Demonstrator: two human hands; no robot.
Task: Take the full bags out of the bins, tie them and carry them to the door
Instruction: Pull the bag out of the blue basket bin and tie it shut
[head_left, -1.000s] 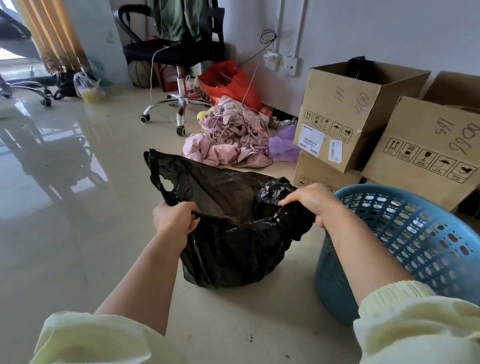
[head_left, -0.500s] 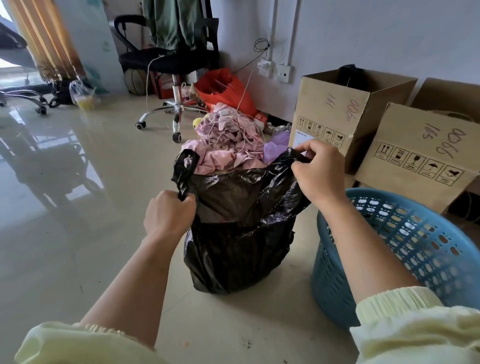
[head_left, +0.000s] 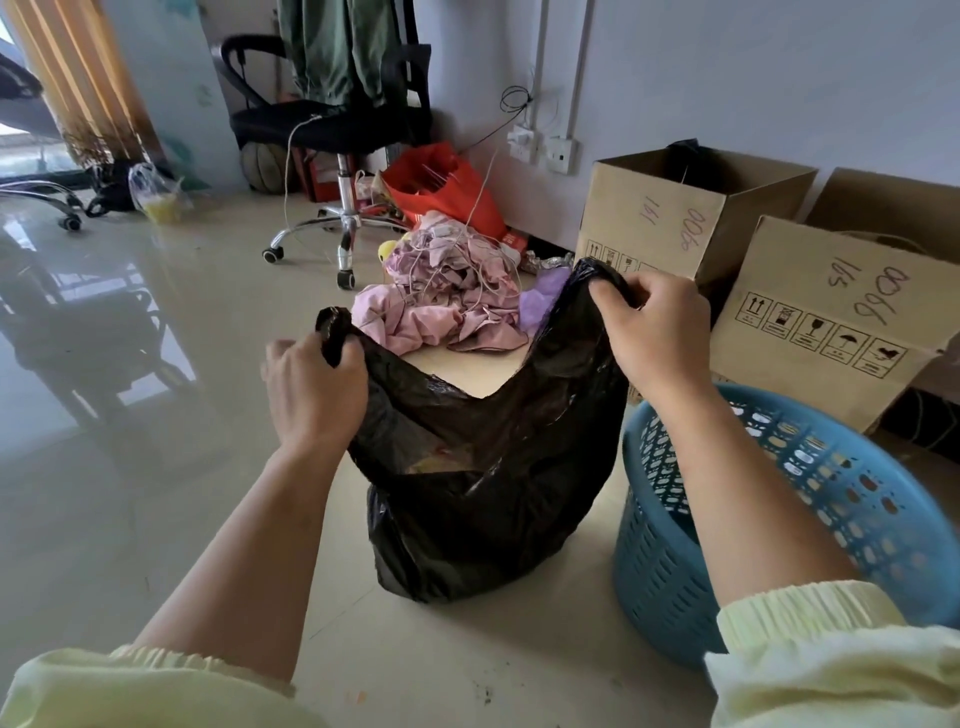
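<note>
Where bag (head_left: 483, 519) stands held | basket (head_left: 665, 571) just beside | clothes pile (head_left: 447, 301) behind

A glossy cream tiled floor (head_left: 130, 467) mirrors daylight from the left, where orange vertical blinds (head_left: 78, 78) hang. A black swivel office chair (head_left: 322, 124) stands before the pale grey wall (head_left: 753, 62), near 2 white wall sockets (head_left: 562, 154).

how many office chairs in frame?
2. One black chair by the back wall, with green clothing draped over it. A second chair is cut off at the left edge, so more may sit out of frame.
</note>
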